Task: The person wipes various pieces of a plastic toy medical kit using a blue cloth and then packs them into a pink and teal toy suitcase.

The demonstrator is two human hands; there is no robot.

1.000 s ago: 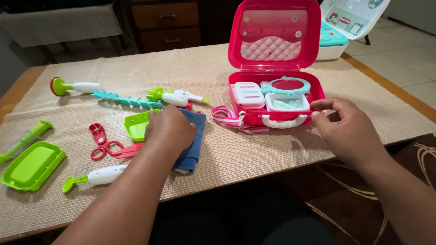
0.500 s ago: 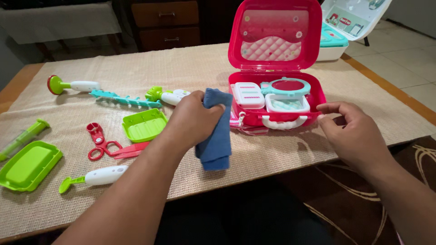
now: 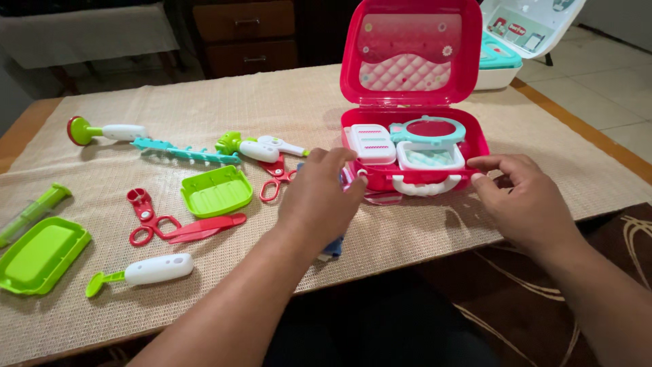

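The left hand (image 3: 319, 197), having lifted the folded blue cloth (image 3: 333, 246) off the table's woven beige mat (image 3: 285, 102), is now bringing it down against the open red plastic toy case (image 3: 414, 146), fingers curled over it; only a corner is showing. The right hand (image 3: 523, 197) is still hovering half open and empty at the case's front right corner.

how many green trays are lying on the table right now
2. One small green tray lies mid-mat, just left of the left hand. A larger green tray lies at the mat's left edge, beside a green syringe. The hands and forearms may hide more.

Surface: wooden table (image 3: 27, 132), covered by a beige woven mat (image 3: 272, 102).
Centre right: open red toy case (image 3: 414, 146).
Left: green tray (image 3: 41, 255), red scissors (image 3: 146, 217), white scoop (image 3: 146, 270).
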